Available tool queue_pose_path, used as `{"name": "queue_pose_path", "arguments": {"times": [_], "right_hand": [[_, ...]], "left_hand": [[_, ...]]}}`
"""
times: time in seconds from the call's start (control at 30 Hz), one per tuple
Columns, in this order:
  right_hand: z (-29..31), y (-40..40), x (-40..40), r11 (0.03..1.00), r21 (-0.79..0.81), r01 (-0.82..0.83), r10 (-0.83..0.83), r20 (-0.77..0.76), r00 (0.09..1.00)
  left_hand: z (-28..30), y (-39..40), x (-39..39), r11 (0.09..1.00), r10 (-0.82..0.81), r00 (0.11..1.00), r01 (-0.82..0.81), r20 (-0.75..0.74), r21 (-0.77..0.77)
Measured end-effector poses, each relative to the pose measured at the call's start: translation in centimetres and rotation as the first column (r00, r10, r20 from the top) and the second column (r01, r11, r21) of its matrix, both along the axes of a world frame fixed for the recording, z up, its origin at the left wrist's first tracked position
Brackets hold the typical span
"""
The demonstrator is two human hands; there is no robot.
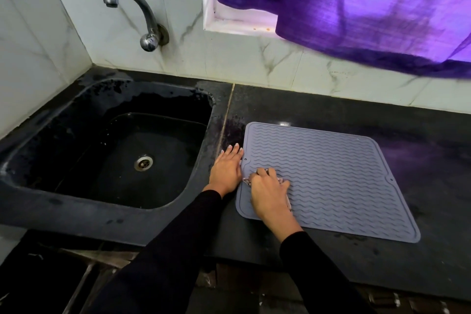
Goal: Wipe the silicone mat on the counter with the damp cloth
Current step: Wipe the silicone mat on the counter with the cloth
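The silicone mat (331, 176), grey with a wavy ribbed surface, lies flat on the black worktop (420, 250), just right of the sink (76, 201) and slightly askew to the worktop's front edge.

The right hand (270, 194) rests on the mat's near-left area, fingers curled down over the damp cloth (248, 181). The cloth is almost wholly covered by the hand; only a small patterned edge shows at the left side of the hand and a sliver by the fingers. It is pressed against the mat under the hand.

The left hand (227, 167) lies flat on the worktop, fingers straight and together, holding nothing. Its fingertips sit right against the mat's left edge; whether they touch the edge cannot be told.

The sink is a dark moulded basin set into the worktop. Its walls and floor appear wet, with a metal drain (143, 162) in the floor; no items are seen in the basin. A chrome tap (132, 7) projects from the tiled wall above it.

A purple curtain (369, 7) hangs at the window behind the mat.
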State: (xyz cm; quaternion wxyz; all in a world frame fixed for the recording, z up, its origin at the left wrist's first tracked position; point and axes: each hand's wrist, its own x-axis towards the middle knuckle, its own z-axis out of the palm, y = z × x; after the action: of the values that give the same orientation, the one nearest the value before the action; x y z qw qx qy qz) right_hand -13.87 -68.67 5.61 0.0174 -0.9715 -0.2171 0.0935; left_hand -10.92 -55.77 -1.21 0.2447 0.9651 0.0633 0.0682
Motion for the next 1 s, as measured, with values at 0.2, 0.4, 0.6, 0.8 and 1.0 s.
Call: {"name": "queue_pose_path", "arguments": {"times": [0.2, 0.4, 0.6, 0.8, 1.0], "right_hand": [[1.3, -0.5, 0.5, 0.985, 0.081, 0.151, -0.148, -0.048, 0.988], [0.0, -1.3, -1.7, 0.998, 0.053, -0.028, 0.026, 0.033, 0.999], [-0.9, -1.1, -1.9, 0.999, 0.029, -0.026, 0.024, 0.084, 0.996], [-1.3, -2.6, 0.3, 0.985, 0.136, -0.106, 0.110, -0.023, 0.994], [0.9, -5.3, 5.3, 0.417, 0.757, 0.504, -0.095, -0.515, 0.852]], "left_hand": [[0.0, 0.1, 0.1, 1.000, -0.008, 1.000, 0.008, -0.026, -0.005], [-0.1, -0.5, -0.2, 0.999, 0.030, 0.999, -0.030, 0.030, 0.025], [-0.1, -1.0, -0.4, 0.996, 0.050, 0.997, -0.054, 0.051, 0.067], [0.1, -1.1, -0.6, 0.998, 0.042, 0.998, -0.044, 0.037, 0.042], [1.1, -1.3, -0.5, 0.996, 0.069, 0.998, -0.069, -0.001, -0.053]]}}
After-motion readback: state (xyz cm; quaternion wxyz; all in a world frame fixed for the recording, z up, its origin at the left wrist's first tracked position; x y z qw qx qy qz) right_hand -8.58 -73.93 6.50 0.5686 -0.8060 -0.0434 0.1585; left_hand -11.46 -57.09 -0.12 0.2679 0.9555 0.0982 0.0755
